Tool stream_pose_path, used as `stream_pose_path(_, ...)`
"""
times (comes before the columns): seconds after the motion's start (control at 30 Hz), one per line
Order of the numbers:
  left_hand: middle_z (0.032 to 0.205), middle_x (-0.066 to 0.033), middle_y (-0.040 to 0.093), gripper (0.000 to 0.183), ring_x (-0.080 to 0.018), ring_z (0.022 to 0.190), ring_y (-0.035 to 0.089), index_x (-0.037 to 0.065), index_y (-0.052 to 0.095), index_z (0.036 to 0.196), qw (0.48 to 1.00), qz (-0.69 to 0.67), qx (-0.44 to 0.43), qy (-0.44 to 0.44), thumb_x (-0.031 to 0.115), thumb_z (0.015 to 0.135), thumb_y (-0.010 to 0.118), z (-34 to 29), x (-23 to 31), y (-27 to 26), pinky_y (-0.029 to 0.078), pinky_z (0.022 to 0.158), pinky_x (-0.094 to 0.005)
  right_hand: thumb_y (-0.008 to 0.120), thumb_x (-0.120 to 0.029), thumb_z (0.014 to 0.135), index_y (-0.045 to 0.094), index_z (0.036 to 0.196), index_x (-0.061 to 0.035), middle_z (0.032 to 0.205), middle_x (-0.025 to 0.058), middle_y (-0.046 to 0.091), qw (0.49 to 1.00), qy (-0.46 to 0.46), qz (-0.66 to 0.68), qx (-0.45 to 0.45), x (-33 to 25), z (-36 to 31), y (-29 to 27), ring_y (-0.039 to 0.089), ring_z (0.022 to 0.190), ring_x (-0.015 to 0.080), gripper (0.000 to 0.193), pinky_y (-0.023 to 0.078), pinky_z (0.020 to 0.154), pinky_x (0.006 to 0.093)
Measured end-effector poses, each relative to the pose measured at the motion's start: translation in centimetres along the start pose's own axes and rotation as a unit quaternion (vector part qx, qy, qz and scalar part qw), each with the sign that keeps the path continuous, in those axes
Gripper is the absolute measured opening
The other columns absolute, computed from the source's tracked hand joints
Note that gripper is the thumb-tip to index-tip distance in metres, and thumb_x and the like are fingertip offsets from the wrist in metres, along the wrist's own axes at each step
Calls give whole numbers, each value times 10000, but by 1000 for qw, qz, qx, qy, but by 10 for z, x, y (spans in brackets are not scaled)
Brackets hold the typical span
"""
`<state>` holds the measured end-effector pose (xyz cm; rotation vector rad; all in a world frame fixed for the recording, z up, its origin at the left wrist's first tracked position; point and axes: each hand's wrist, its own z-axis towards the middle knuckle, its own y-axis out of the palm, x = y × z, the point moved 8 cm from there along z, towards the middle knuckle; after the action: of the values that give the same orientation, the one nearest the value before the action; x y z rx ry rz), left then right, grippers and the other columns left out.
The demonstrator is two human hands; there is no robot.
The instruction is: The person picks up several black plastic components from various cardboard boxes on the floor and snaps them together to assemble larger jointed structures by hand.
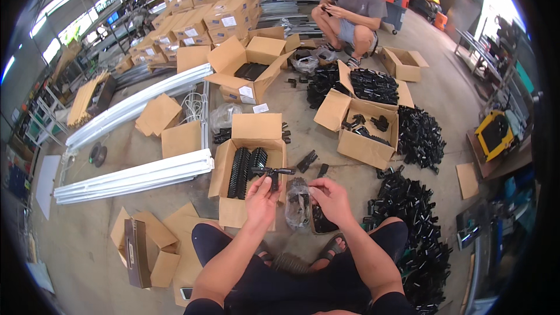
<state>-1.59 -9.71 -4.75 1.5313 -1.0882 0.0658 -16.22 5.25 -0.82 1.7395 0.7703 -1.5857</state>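
Observation:
My left hand (262, 203) is closed around a black T-shaped plastic fitting (273, 171), held up over the front of an open cardboard box (233, 212). Inside that box, black fittings (240, 170) stand in neat rows. To the right, my right hand (331, 202) has its fingertips pinched together at the edge of a clear plastic bag (298, 213). Whatever the fingertips hold is too small to make out. The bag has dark contents. More black parts (322, 221) lie beneath and beside my right hand.
Large heaps of black fittings (402, 204) spread along my right. Another open box (364, 150) stands ahead. A person (356, 6) squats at the back, hands together. White metal profiles (137, 178) lie left, near a flattened carton (153, 245) and a phone (186, 293).

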Motion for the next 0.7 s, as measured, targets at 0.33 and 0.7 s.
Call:
stream_pose_path(0.33, 1034, -119, 699, 127, -237, 995, 688, 36, 590, 1070, 998, 17, 31, 48, 118, 987, 639, -84, -8, 21, 575, 924, -389, 639, 5, 940, 641, 1065, 45, 877, 39, 667, 986, -17, 162, -28, -34, -19, 16, 621, 741, 84, 132, 533, 671, 250)
stream_pose_path(0.7, 1126, -96, 690, 169, -191, 1009, 665, 36, 623, 1148, 997, 18, 57, 53, 89, 988, 627, -105, -24, -12, 558, 890, -377, 653, 14, 938, 686, 1073, 27, 899, 56, 695, 961, 85, 250, -80, 25, -43, 55, 610, 718, 87, 139, 502, 633, 236)
